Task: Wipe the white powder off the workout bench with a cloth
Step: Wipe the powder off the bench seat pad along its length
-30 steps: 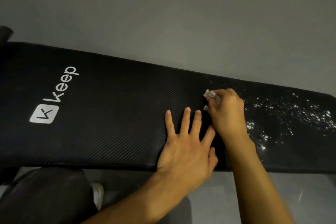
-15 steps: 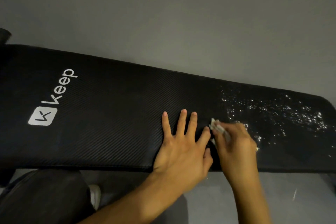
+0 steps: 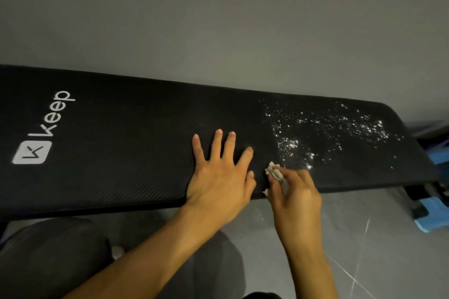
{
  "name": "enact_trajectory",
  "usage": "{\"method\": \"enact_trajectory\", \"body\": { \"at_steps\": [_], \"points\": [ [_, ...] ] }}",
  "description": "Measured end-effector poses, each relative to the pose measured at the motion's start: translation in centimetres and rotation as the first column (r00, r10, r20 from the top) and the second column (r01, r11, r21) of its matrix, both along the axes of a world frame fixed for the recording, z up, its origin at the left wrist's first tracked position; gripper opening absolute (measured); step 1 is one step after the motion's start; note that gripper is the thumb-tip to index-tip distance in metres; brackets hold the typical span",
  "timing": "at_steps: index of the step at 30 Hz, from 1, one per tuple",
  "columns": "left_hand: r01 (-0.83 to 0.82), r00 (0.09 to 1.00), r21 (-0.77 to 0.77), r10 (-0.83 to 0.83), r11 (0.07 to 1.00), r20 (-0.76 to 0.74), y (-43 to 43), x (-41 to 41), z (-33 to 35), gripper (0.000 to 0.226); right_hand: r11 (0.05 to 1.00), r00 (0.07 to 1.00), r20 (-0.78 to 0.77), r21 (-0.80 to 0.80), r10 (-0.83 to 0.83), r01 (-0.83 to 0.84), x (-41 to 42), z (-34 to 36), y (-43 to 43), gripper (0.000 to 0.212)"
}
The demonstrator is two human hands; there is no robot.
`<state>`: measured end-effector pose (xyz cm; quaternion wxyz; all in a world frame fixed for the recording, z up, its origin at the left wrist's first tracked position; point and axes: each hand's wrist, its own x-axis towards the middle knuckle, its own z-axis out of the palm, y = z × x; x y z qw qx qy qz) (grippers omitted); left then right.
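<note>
Grey wall (image 3: 218, 19) and grey tiled floor (image 3: 364, 238) are seen around a black padded workout bench (image 3: 121, 141), which is marked at its left end with a white "Keep" logo (image 3: 31, 152). White powder (image 3: 328, 126) is scattered across the right part of the pad. The left hand (image 3: 218, 177) is laid flat on the bench near its front edge, fingers straight and spread. Just beside it, a crumpled white cloth (image 3: 274, 171) is gripped in the curled fingers of the right hand (image 3: 294, 194) and held against the pad at the near edge of the powder. A blue object (image 3: 435, 211) is partly seen on the floor by the bench's right end.
</note>
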<state>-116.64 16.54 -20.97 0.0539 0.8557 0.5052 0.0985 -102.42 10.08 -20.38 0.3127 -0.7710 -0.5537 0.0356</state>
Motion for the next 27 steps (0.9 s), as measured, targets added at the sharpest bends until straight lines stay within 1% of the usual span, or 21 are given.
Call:
{"method": "enact_trajectory", "body": {
  "at_steps": [2, 6, 12, 15, 19, 21, 24, 25, 27],
  "points": [
    [0.0, 1.0, -0.006, 0.0, 1.0, 0.011, 0.1, 0.0, 0.0, 0.057, 0.999, 0.999, 0.004, 0.01, -0.045, 0.045, 1.2, 0.0, 0.1, 0.021],
    [0.0, 1.0, -0.005, 0.0, 1.0, 0.029, -0.1, 0.2, -0.1, 0.055, 0.989, 0.989, 0.0, -0.022, -0.149, 0.149, 2.8, 0.5, 2.2, 0.023],
    [0.004, 1.0, 0.017, -0.004, 1.0, 0.014, -0.1, 0.5, -0.3, 0.056, 1.0, 1.0, 0.026, -0.015, -0.001, 0.001, 1.5, 0.0, -0.7, 0.02],
    [0.004, 1.0, 0.023, -0.004, 1.0, 0.007, -0.1, 0.6, -0.3, 0.057, 0.999, 0.999, 0.047, -0.029, -0.019, 0.02, 2.2, 0.2, 0.9, 0.017],
    [0.003, 1.0, 0.024, -0.003, 1.0, 0.009, -0.2, 0.5, -0.4, 0.058, 0.992, 0.991, 0.048, -0.021, -0.122, 0.123, 1.8, 0.3, 3.7, 0.023],
    [0.004, 1.0, 0.027, -0.004, 1.0, 0.015, -0.2, 0.5, -0.4, 0.058, 0.996, 0.995, 0.047, -0.005, -0.091, 0.091, 1.4, 0.2, 2.9, 0.021],
    [-0.002, 1.0, 0.03, 0.002, 1.0, 0.018, -0.1, 0.6, -0.4, 0.058, 1.0, 0.998, 0.064, -0.009, 0.012, -0.011, 1.4, 0.0, 0.8, 0.021],
    [-0.004, 1.0, 0.032, 0.003, 0.999, 0.016, -0.1, 0.6, -0.4, 0.058, 1.0, 0.998, 0.063, -0.02, 0.025, -0.024, 1.6, 0.1, 0.8, 0.021],
    [-0.003, 1.0, 0.034, 0.003, 0.999, 0.017, 0.0, 0.7, -0.4, 0.058, 0.999, 0.998, 0.059, -0.039, -0.002, 0.005, 2.2, 0.3, 2.5, 0.018]
  ]
}}
